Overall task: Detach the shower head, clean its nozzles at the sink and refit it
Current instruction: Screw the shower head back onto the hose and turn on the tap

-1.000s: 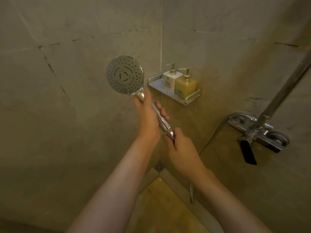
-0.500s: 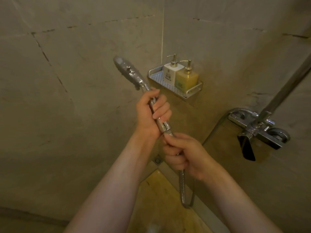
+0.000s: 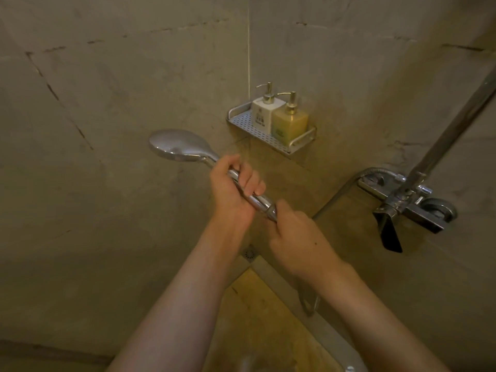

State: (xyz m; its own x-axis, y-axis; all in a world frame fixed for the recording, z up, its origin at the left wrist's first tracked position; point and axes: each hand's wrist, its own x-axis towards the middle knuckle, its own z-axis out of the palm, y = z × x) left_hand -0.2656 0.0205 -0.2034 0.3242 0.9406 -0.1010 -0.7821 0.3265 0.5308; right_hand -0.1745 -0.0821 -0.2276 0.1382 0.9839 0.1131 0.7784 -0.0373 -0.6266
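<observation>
Chrome handle clamped in your left hand [image 3: 233, 191], fingers [image 3: 251, 183] wrapped fully round it, and the shower head [image 3: 179, 145] pokes out to the left with its smooth back towards you, nozzle face turned away. Your right hand [image 3: 298, 237] is closed at the very bottom of the handle, right where the hose [image 3: 336, 196] should join; the nut itself sits inside your grip, so I can't tell how far it has come undone. This looks like the unscrewing step, and the head is not yet free as far as I can judge.

Here's how to make it go well. Hold the handle dead steady with the left hand and let only the right hand turn, short twists at the nut, re-gripping between each. Keep the two hands close together as they are now, so the joint doesn't bend sideways and bind the thread. Watch for a small washer dropping out when the nut lets go; the floor drain [image 3: 249, 254] sits directly below your hands, so cup the joint as it parts.

Mind the hose too: it loops down behind your right forearm and back up to the mixer tap [image 3: 413, 202] on the right wall, and it will swing once released. Lower it, don't drop it. The corner shelf [image 3: 257, 130] with its two pump bottles [image 3: 290, 123] is near the head, so keep the swing clear.
</observation>
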